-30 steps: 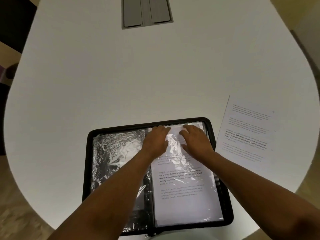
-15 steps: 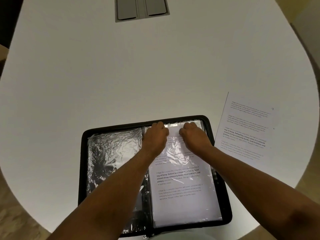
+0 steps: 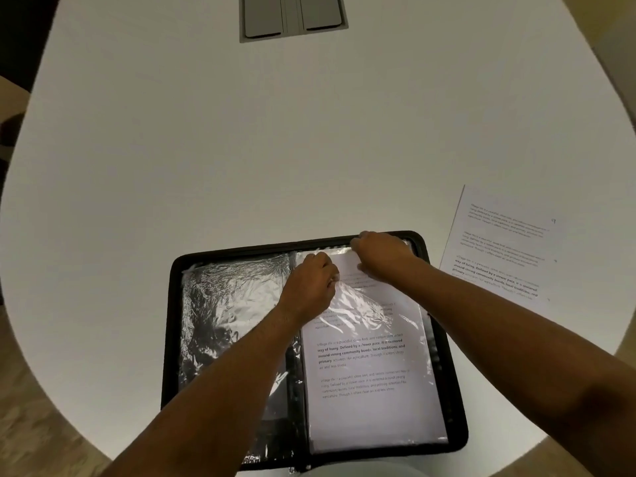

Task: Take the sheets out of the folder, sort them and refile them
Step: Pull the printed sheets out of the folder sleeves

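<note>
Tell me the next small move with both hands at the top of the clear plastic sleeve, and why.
Probably draw the printed white sheet up and out. The left hand pinches the clear plastic sleeve near its top edge, the right hand grips the paper's top at the opening, and most of the sheet is still inside the open black zip folder.

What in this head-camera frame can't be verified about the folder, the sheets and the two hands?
- Left hand fingertips: curled under, so their grip on the plastic sleeve is hidden.
- Right hand: covers the top edge of the sheet in the sleeve.
- Loose sheet: text too small and blurred.
- Folder near edge: cut off by the frame bottom.
</note>
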`<state>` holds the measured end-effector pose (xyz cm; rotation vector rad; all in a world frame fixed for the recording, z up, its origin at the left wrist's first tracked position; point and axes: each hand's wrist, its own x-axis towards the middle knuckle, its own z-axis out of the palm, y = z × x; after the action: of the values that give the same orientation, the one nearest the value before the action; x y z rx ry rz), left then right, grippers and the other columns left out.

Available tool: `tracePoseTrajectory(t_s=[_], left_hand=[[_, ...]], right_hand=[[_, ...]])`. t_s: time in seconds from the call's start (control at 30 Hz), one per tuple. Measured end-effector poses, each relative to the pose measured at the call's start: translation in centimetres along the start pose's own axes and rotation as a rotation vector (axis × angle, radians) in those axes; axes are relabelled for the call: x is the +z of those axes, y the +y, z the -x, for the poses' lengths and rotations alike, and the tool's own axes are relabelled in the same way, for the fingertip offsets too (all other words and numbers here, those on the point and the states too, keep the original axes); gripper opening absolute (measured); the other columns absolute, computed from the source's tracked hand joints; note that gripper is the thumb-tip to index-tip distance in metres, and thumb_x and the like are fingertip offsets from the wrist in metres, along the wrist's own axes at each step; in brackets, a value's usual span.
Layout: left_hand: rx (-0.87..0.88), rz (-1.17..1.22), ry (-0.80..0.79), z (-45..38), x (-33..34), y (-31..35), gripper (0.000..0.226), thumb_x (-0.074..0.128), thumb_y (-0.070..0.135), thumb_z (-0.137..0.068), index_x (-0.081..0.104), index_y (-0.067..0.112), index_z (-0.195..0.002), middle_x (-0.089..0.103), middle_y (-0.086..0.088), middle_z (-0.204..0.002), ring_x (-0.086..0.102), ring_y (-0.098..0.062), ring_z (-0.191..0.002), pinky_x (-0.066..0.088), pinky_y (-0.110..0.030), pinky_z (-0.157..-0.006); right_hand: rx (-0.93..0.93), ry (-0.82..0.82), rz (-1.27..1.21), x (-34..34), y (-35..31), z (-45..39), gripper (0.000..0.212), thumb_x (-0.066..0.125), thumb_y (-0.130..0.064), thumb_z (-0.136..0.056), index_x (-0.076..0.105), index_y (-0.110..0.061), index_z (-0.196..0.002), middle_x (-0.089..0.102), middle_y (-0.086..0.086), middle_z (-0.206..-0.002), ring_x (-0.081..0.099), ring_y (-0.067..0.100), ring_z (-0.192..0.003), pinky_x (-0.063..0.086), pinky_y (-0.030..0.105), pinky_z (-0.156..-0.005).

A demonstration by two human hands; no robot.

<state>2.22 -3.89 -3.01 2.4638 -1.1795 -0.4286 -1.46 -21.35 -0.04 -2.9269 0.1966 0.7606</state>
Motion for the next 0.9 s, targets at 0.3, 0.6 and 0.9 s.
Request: tracePoseTrajectory(t_s=[0.3, 0.6, 0.9], left_hand=[[-0.006, 0.043, 0.034, -0.2, 0.1, 0.1, 0.016, 0.058, 0.015, -0.09, 0.07, 0.011, -0.1, 0.062, -0.003, -0.103, 0.053, -0.018, -0.098, 0.042, -0.026, -0.074], [0.01, 0.042, 0.032, -0.2, 0.5, 0.0, 0.015, 0.059, 0.015, -0.088, 0.07, 0.012, -0.098, 0.063, -0.003, -0.1, 0.054, -0.019, -0.094, 0.05, -0.037, -0.078], [0.072, 0.1, 0.09, -0.7, 0.3, 0.6, 0.026, 0.061, 0.022, -0.086, 0.066, 0.012, -0.109, 0.065, -0.003, -0.104, 0.057, -0.02, -0.097, 0.051, -0.034, -0.077]], right_hand=[[0.132, -0.158, 0.118, -0.8, -1.4, -0.9, 0.031, 0.07, -0.014, -0.086, 0.062, -0.009, -0.116, 0.056, 0.003, -0.092, 0.056, 0.019, -0.081, 0.044, 0.031, -0.067], [0.147, -0.171, 0.142, -0.9, -1.7, -0.5, 0.032, 0.069, -0.009, -0.085, 0.061, -0.009, -0.115, 0.054, 0.002, -0.084, 0.053, 0.019, -0.076, 0.043, 0.03, -0.067], [0.144, -0.015, -0.027, -6.0, 0.2, -3.1, 0.02, 0.059, -0.013, -0.088, 0.067, -0.012, -0.106, 0.062, 0.005, -0.095, 0.056, 0.023, -0.082, 0.043, 0.032, -0.069]])
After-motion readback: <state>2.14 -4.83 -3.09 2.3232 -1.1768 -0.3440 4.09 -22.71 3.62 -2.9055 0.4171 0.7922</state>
